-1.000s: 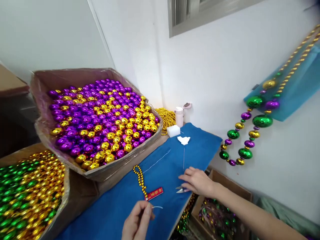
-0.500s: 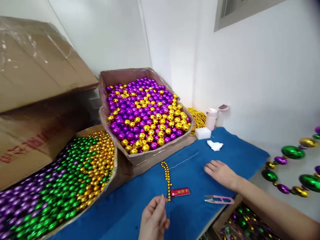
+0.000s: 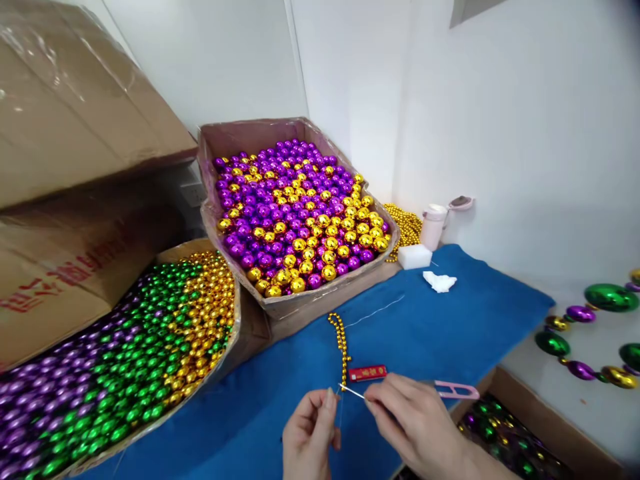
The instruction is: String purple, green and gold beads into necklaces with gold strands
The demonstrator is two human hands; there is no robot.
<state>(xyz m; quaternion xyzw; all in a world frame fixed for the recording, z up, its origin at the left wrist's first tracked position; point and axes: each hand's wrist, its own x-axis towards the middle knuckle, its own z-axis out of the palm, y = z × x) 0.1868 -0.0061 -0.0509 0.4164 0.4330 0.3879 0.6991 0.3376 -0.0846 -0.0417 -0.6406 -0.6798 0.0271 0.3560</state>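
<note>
My left hand [image 3: 311,427] is closed in a pinch at the front of the blue cloth [image 3: 280,373], holding a fine clear thread [image 3: 341,417] that hangs below the fingertips. My right hand [image 3: 420,421] grips a thin pale needle [image 3: 353,392] between thumb and fingers. Its tip points at the left fingertips; whether they touch I cannot tell. Just beyond lies a doubled string of small gold beads [image 3: 343,343], beside a small red packet [image 3: 368,373]. Pink-handled thread snips [image 3: 457,392] lie partly hidden behind my right hand.
Behind the cloth stands a box [image 3: 300,308] of purple and gold balls. On the left another box [image 3: 239,320] holds purple, green and gold beads. A white block [image 3: 415,257], crumpled white tissue [image 3: 440,281] and pink cup [image 3: 433,227] sit back right. A bead garland [image 3: 553,343] hangs at right.
My right hand has come from lying on the cloth at the right to beside my left hand, and now holds a needle. The left hand keeps its pinch. The view has shifted slightly.
</note>
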